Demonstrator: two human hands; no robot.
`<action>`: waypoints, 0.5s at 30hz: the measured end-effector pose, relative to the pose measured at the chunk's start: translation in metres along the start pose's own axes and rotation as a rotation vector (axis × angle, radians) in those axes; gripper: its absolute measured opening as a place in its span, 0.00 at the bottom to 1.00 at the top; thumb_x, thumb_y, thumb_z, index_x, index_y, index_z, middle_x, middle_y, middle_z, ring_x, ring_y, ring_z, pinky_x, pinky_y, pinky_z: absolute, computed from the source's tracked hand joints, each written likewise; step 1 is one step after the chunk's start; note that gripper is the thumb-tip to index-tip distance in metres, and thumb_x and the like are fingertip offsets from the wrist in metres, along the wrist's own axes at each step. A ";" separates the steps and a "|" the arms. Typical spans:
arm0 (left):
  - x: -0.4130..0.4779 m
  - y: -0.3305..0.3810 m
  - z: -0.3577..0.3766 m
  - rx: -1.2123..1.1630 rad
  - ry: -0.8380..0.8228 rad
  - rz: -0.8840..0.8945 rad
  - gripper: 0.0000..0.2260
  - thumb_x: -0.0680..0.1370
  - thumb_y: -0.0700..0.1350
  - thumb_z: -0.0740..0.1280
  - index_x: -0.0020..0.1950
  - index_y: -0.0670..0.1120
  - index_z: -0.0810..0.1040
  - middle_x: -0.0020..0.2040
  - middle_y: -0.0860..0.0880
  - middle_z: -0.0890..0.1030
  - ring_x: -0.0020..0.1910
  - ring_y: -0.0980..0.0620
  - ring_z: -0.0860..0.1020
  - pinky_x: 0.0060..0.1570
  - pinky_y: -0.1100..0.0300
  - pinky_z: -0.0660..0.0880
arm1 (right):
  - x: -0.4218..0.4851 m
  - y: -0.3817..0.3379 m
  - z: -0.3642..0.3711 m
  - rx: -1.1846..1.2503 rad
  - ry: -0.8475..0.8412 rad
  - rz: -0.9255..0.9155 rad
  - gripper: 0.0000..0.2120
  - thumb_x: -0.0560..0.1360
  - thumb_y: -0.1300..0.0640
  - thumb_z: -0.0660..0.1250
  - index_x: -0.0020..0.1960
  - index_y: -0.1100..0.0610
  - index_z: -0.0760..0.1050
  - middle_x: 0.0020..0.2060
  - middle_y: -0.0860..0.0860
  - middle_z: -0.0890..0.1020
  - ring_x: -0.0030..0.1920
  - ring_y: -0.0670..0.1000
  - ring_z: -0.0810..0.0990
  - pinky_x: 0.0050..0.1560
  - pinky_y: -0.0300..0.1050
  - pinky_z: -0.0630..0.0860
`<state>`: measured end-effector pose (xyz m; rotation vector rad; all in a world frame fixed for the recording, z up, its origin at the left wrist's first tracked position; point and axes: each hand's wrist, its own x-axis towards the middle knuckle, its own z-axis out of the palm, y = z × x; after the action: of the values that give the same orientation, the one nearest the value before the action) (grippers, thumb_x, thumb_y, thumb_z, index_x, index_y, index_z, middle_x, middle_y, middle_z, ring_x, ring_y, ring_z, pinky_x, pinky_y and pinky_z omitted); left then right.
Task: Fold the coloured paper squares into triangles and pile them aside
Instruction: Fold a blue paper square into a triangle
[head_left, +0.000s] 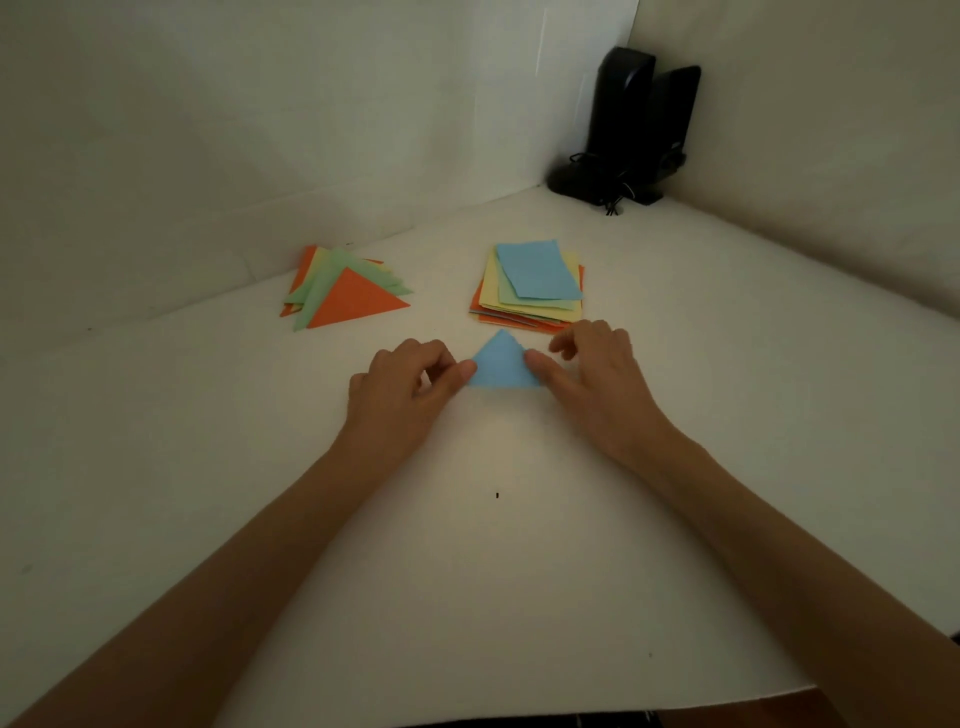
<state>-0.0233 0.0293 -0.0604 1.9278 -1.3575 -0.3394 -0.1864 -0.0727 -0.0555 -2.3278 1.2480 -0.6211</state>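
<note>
Blue paper, already folded into a blue triangle (501, 365), lies flat on the white worktop (498, 545) about midway between its near edge and its far corner. The triangle's long edge runs left to right on the near side and its apex points toward the far edge. The left hand (405, 387) has its thumb on the left corner and the right hand (589, 364) has its thumb on the right corner. The other fingers of both hands are curled above the paper, and it cannot be told whether the corners are pinched or only pressed down. The pile of folded triangles (345, 291), orange on top, sits toward the far left edge. It is well apart from the blue piece and on the left hand's side, so that hand looks better placed to carry it over. The stack of unfolded squares (535, 288), blue on top, lies just beyond the right hand. Black speakers (631, 130) stand in the far right corner.
</note>
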 end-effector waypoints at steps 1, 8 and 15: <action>0.000 0.001 -0.002 -0.116 0.024 0.034 0.14 0.78 0.54 0.63 0.35 0.50 0.68 0.35 0.54 0.70 0.37 0.57 0.68 0.41 0.61 0.64 | 0.001 -0.007 -0.003 0.240 -0.034 0.043 0.14 0.76 0.43 0.63 0.50 0.53 0.72 0.44 0.45 0.74 0.45 0.45 0.71 0.42 0.35 0.67; -0.003 0.012 -0.004 -0.335 0.122 0.073 0.14 0.80 0.44 0.62 0.37 0.39 0.70 0.31 0.52 0.68 0.30 0.59 0.66 0.31 0.69 0.63 | 0.005 -0.038 -0.003 1.064 -0.336 0.214 0.03 0.74 0.61 0.69 0.46 0.61 0.78 0.31 0.51 0.81 0.26 0.44 0.71 0.26 0.35 0.67; 0.005 -0.002 -0.007 -0.246 0.131 0.034 0.14 0.79 0.46 0.64 0.33 0.46 0.69 0.30 0.53 0.68 0.31 0.60 0.66 0.33 0.71 0.64 | 0.014 -0.014 -0.014 0.886 -0.244 0.188 0.02 0.71 0.64 0.72 0.40 0.62 0.80 0.29 0.53 0.82 0.27 0.46 0.77 0.30 0.36 0.75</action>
<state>-0.0152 0.0279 -0.0561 1.6922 -1.2029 -0.3398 -0.1780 -0.0802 -0.0342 -1.4771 0.8190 -0.6295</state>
